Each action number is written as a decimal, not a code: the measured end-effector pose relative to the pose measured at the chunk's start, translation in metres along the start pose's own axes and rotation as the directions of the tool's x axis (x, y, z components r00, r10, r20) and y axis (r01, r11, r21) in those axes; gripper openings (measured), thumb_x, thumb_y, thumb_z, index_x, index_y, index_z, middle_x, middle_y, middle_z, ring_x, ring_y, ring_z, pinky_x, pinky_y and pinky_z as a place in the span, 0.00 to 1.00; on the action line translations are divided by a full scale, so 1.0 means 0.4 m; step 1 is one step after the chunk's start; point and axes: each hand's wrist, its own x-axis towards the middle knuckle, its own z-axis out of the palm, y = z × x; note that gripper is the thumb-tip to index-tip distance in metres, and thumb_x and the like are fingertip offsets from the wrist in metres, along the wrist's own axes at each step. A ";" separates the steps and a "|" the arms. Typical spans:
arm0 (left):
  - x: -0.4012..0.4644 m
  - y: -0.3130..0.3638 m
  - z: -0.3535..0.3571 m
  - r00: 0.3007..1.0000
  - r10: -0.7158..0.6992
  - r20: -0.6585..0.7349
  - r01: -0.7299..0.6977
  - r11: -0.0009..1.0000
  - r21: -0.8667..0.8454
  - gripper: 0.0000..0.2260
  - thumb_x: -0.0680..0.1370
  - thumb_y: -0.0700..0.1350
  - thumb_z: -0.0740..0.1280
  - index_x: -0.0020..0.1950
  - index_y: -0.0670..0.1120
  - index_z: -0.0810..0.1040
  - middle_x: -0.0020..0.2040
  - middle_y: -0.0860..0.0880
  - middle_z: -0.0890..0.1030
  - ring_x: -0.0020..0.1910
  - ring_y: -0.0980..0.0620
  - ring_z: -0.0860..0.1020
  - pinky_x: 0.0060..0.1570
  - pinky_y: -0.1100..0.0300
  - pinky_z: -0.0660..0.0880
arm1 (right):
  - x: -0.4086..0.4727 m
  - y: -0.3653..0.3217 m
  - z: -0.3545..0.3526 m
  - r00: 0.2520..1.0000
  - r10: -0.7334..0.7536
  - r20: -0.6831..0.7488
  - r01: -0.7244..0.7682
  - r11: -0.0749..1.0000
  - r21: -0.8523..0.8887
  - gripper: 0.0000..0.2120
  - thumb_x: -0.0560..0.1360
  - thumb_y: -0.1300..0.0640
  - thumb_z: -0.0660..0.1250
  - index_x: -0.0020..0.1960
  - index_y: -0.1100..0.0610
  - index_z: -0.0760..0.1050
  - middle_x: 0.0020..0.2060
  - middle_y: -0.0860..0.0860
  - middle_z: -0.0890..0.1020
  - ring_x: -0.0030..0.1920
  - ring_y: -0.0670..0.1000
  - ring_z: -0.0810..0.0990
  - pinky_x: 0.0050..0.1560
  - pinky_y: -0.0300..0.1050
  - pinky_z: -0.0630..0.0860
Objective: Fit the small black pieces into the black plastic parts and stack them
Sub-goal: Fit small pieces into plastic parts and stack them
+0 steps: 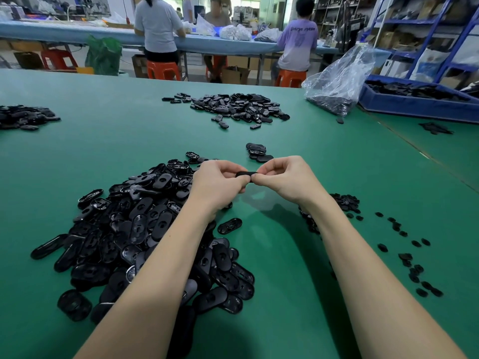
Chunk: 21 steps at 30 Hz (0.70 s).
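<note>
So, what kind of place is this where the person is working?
Most likely a small factory assembly workshop. Black plastic parts lie heaped by the hundred on a green worktable, other workers sit on stools at a second bench, and blue storage shelves hold boxes. Both hands hold one part.

Matt green cloth-like covering on the worktop [285, 125]. Glossy black moulded plastic, smooth and light-catching, across the heaped oval parts [145, 229]. Duller black on the small pieces [404, 244]. Crinkled clear plastic film for the bag [339, 79].
</note>
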 end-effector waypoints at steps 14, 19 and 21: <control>0.004 -0.005 -0.012 0.995 -0.037 0.096 0.050 0.988 -0.145 0.06 0.74 0.35 0.74 0.44 0.45 0.82 0.40 0.45 0.86 0.36 0.52 0.85 0.42 0.64 0.81 | -0.005 0.007 0.000 1.000 0.001 0.006 -0.002 0.999 0.053 0.07 0.71 0.55 0.78 0.37 0.52 0.82 0.28 0.44 0.80 0.29 0.41 0.74 0.31 0.30 0.70; 0.002 -0.008 -0.003 1.000 -0.014 0.027 0.014 1.000 0.008 0.05 0.74 0.39 0.75 0.45 0.48 0.82 0.37 0.50 0.86 0.34 0.55 0.84 0.40 0.62 0.80 | -0.003 0.011 0.012 0.999 -0.025 -0.020 0.025 1.000 -0.011 0.06 0.70 0.55 0.78 0.37 0.52 0.81 0.26 0.42 0.79 0.27 0.40 0.74 0.30 0.30 0.69; 0.002 -0.006 -0.002 1.000 0.017 0.007 -0.017 0.998 0.067 0.05 0.74 0.40 0.75 0.46 0.49 0.83 0.36 0.51 0.86 0.36 0.54 0.85 0.40 0.61 0.80 | -0.006 0.014 0.011 0.997 -0.073 -0.016 0.073 0.997 -0.003 0.06 0.71 0.54 0.78 0.39 0.50 0.81 0.27 0.41 0.81 0.27 0.40 0.74 0.30 0.30 0.69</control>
